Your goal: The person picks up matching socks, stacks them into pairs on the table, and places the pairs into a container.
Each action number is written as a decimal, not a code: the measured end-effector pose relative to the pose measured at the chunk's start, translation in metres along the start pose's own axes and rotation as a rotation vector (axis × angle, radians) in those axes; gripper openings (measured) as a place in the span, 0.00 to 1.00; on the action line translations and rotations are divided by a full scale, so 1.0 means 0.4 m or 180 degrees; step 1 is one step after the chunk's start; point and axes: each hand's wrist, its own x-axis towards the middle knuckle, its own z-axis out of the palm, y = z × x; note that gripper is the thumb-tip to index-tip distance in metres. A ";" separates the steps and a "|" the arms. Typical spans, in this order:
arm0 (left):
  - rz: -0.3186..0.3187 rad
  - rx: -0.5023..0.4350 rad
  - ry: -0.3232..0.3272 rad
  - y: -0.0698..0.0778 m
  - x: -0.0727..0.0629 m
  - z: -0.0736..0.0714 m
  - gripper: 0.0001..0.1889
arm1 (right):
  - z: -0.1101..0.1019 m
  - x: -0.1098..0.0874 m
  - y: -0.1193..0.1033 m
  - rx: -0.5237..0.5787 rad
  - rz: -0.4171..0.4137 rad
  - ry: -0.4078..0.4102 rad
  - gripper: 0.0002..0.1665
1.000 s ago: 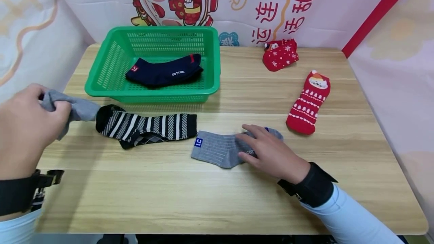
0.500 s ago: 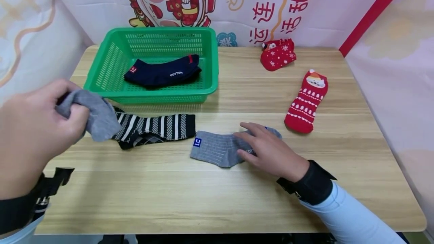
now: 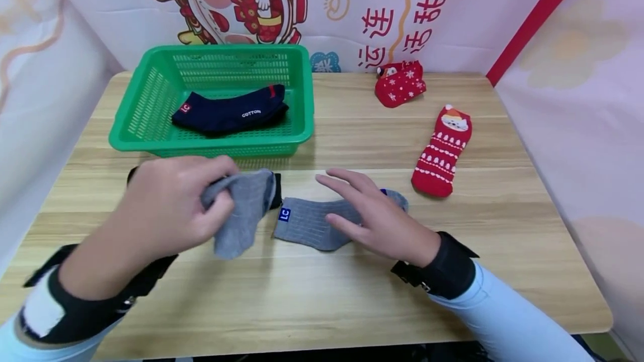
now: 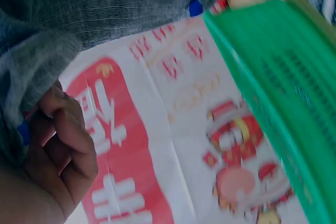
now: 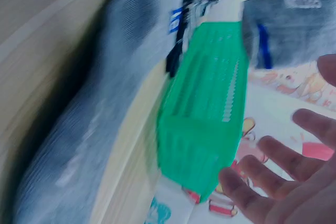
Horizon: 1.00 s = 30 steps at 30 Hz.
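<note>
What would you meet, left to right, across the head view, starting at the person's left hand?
Left hand → held grey sock → grey LC-tagged sock → red cat-face sock.

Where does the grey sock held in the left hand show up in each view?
Head: the held grey sock hangs from the left hand, left of centre.
Left wrist: at the left edge, by that hand; I can't tell whether the grey fabric along the top belongs to it.
Right wrist: top right.
Shared landmark: the green basket.
</note>
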 end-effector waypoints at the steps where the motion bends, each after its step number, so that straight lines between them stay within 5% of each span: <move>1: 0.0039 -0.0066 -0.0028 0.010 0.006 0.011 0.07 | 0.001 0.007 -0.005 0.0098 -0.0061 -0.0010 0.41; 9: 0.0351 -0.0608 -0.0089 0.077 0.042 0.085 0.04 | 0.015 0.049 -0.019 0.0623 -0.0336 -0.0211 0.40; 14: 0.0407 -0.0819 -0.0196 0.102 0.048 0.117 0.03 | 0.023 0.053 -0.006 0.0732 -0.0356 -0.0341 0.26; 21: 0.0280 -0.0818 -0.0315 0.105 0.050 0.136 0.12 | 0.028 0.043 0.035 0.1007 -0.0307 -0.0599 0.08; 30: -0.0072 -0.0753 -0.0439 0.071 0.043 0.142 0.11 | 0.003 0.014 0.083 0.1133 0.0080 -0.0467 0.05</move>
